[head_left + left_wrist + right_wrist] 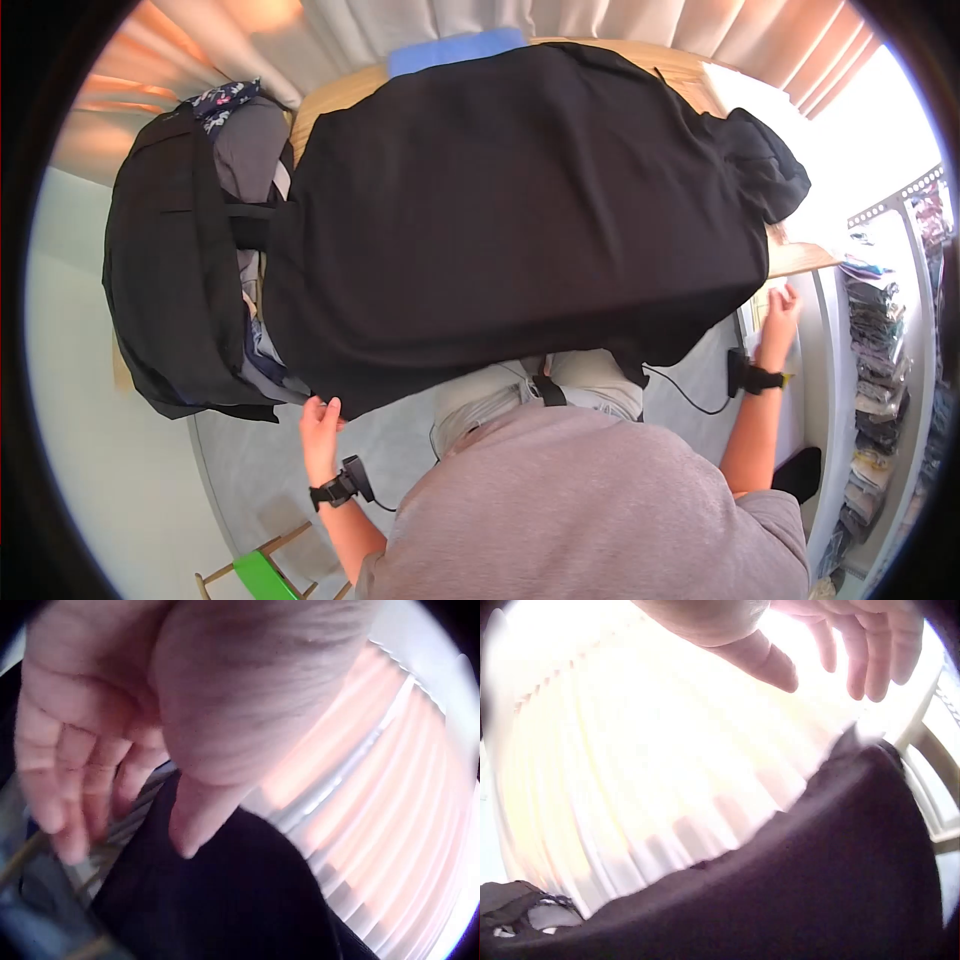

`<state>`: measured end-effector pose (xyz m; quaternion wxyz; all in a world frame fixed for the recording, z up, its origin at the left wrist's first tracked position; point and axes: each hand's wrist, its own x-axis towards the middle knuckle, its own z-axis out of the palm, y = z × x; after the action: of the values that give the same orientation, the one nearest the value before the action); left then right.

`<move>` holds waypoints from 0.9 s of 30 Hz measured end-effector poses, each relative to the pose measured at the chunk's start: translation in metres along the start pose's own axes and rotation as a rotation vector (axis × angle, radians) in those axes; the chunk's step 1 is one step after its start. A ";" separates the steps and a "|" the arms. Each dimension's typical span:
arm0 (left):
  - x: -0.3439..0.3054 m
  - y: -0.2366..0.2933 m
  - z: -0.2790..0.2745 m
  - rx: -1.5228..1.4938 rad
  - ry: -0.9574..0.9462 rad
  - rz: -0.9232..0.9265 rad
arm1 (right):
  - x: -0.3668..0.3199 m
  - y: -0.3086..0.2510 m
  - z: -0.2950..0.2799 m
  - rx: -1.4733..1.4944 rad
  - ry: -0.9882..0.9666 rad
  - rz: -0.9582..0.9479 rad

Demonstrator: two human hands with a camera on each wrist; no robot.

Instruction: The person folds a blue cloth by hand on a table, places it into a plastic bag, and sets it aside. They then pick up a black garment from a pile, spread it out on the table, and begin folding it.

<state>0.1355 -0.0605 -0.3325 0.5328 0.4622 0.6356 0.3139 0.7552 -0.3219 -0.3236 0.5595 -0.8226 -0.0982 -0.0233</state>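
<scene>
A large black garment (520, 210) lies spread over the wooden table (810, 258), its front edge hanging down toward the person. Its right end is bunched into a loose, rounded fold (770, 165). My left hand (320, 437) is at the garment's lower left corner. In the left wrist view, its thumb overlaps black cloth (232, 900) while the relaxed fingers hang apart from the thumb. My right hand (778, 325) is off the garment, just beyond its right edge. The right wrist view shows its loosely extended fingers (879, 656) above the cloth, holding nothing.
On the left stands a black bag-like heap (165, 260) with grey and patterned clothes (250, 150) beside it. A blue item (455, 52) lies at the table's back edge. Shelves of folded, packed clothes (875, 350) stand at right. A green-seated chair (265, 575) is at lower left.
</scene>
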 end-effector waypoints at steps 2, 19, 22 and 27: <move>-0.014 0.047 -0.009 0.575 0.132 0.295 | 0.017 -0.049 -0.009 0.163 -0.106 -0.278; 0.278 0.371 0.138 1.234 -0.260 0.278 | 0.126 -0.292 0.411 -0.593 -0.814 -0.814; 0.358 0.326 0.168 1.254 -0.226 0.590 | 0.141 -0.255 0.466 -0.481 -0.788 -0.775; 0.388 0.305 0.185 1.113 -0.400 0.634 | 0.138 -0.264 0.447 -0.741 -0.899 -0.746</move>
<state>0.3901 0.3947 -0.2542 0.2045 0.8816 0.4253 -0.0111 0.8092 0.2038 -0.2281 0.1011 -0.8007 -0.5824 0.0971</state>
